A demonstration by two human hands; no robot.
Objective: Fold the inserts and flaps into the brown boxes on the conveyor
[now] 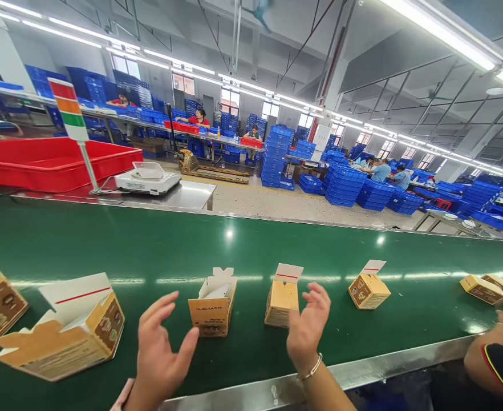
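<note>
My left hand (161, 345) is raised over the green conveyor belt (149, 242), thumb and fingers spread, with nothing in it. Its thumb tip overlaps the left edge of an open carton (209, 314), and whether it touches cannot be told. White contents show inside that carton. My right hand (309, 325), with a bracelet at the wrist, has its fingers apart beside a second carton (282, 299). That carton's top is folded in, while a white flap with a red line stands up behind. The hand partly covers its right side.
Larger open cartons (78, 337) stand at the left. Rightward are a carton with a raised flap (369, 291) and several lying cartons (485, 289) near a co-worker's arm (502, 342). Beyond the belt are a scale (147, 180), a red tray (59, 165) and stacked blue crates (275, 157).
</note>
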